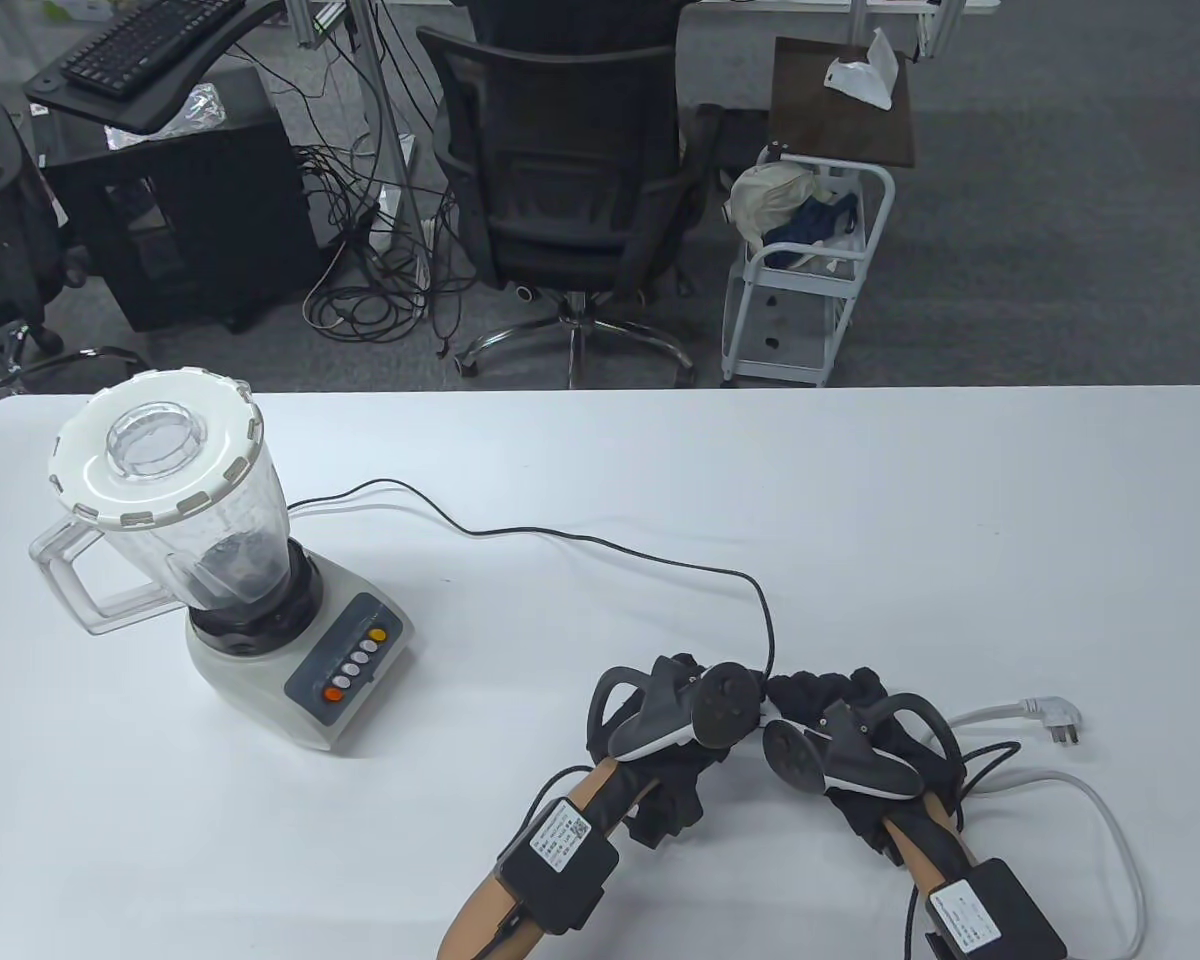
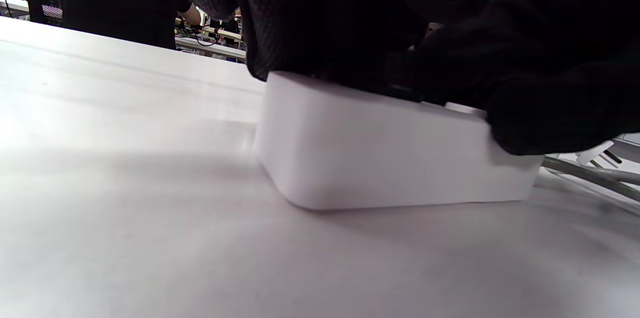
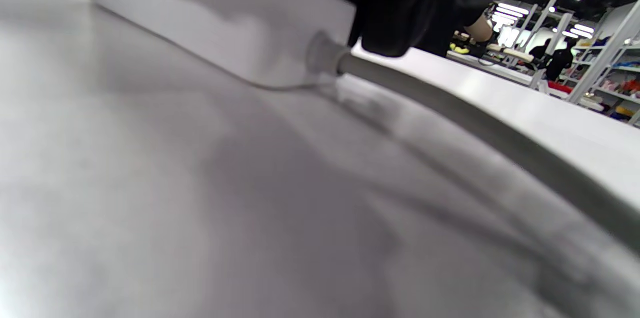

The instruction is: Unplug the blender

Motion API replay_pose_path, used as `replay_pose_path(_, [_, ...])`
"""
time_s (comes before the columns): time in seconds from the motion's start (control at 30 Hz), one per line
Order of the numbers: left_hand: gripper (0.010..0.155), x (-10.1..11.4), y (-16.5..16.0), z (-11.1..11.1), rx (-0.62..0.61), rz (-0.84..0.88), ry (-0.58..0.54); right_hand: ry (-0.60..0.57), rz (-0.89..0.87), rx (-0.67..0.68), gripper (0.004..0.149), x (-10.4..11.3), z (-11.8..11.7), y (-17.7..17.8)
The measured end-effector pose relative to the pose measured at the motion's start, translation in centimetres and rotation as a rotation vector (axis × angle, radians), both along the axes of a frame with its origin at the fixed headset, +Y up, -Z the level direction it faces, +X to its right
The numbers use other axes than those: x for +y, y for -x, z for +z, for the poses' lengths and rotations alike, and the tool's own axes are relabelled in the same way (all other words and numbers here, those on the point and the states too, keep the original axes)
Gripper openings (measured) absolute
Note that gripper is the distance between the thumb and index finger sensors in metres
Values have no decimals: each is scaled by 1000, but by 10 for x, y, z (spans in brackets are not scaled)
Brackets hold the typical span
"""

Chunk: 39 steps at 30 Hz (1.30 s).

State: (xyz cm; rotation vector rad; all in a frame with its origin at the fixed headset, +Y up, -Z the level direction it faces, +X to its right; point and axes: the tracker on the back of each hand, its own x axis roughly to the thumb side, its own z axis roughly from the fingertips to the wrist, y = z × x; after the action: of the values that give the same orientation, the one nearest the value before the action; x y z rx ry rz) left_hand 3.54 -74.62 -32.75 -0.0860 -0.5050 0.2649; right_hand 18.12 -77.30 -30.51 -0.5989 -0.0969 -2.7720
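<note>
The blender (image 1: 230,580) stands at the table's left. Its black cord (image 1: 600,540) runs right and drops between my two hands. Both hands are on a white power strip (image 2: 380,158), which is hidden under them in the table view. My left hand (image 1: 695,715) lies on the strip's top (image 2: 325,23), where a small dark part (image 2: 402,92) shows beneath the fingers; I cannot tell whether it is the blender's plug. My right hand (image 1: 835,725) curls over the strip's cable end (image 3: 400,13).
The strip's grey cable (image 1: 1110,810) loops along the table's right front and ends in its own loose plug (image 1: 1055,715). It leaves the strip (image 3: 225,23) close to my right fingers. An office chair (image 1: 560,170) and a white cart (image 1: 810,260) stand beyond the far edge.
</note>
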Motion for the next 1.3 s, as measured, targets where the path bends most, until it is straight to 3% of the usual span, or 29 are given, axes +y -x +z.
replay_pose_path(0.23, [49, 8, -3, 6, -50, -52, -74, -3, 26, -7, 67, 1, 1, 3])
replay_pose_path(0.47, [48, 7, -10, 11, 23, -67, -160, -12, 51, 2, 67, 2, -1, 7])
replay_pose_path(0.67, [47, 10, -12, 20, -6, -115, -220, -6, 48, 1, 68, 0, 2, 7])
replay_pose_path(0.87, [47, 8, -10, 13, 68, -23, -146, -4, 55, -5, 68, 1, -4, 7])
replay_pose_path(0.97, [47, 12, -14, 19, 26, -93, -205, -3, 57, -4, 68, 0, -1, 7])
replay_pose_path(1.03, [47, 27, -9, 20, 82, -6, -265, 14, 14, 2, 68, 1, -3, 3])
replay_pose_path(1.13, [48, 57, 0, 12, 138, 160, -200, 7, 38, 3, 68, -1, -2, 4])
replay_pose_path(1.2, [48, 74, 5, 6, 156, 134, -176, 1, 59, -1, 68, -2, -2, 6])
replay_pose_path(1.3, [48, 83, 16, -2, 206, 67, -261, 11, 34, -8, 68, -3, -2, 5])
